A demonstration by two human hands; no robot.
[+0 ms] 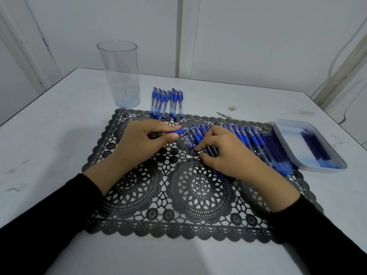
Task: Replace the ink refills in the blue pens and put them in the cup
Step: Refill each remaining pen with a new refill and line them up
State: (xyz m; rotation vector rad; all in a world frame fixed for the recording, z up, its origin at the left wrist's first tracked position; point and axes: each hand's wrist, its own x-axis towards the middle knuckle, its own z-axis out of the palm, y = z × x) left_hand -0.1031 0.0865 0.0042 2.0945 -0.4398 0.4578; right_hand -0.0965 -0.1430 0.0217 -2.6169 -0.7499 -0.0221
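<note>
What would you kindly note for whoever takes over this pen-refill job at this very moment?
Left hand grips a blue pen above the lace mat.
Right hand pinches a small silver part at the row of pens on the mat.
The clear cup, far left, holds no pens. A separate pen group lies beyond the mat, and refills lie in the tray on the right.
Done: cannot tell which pens are refilled. Left: refill them, then load the cup.

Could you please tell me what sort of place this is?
Probably a plain room at home used as a makeshift workstation: a scuffed white table by bare walls, a black lace placemat, and a clear cup.
</note>
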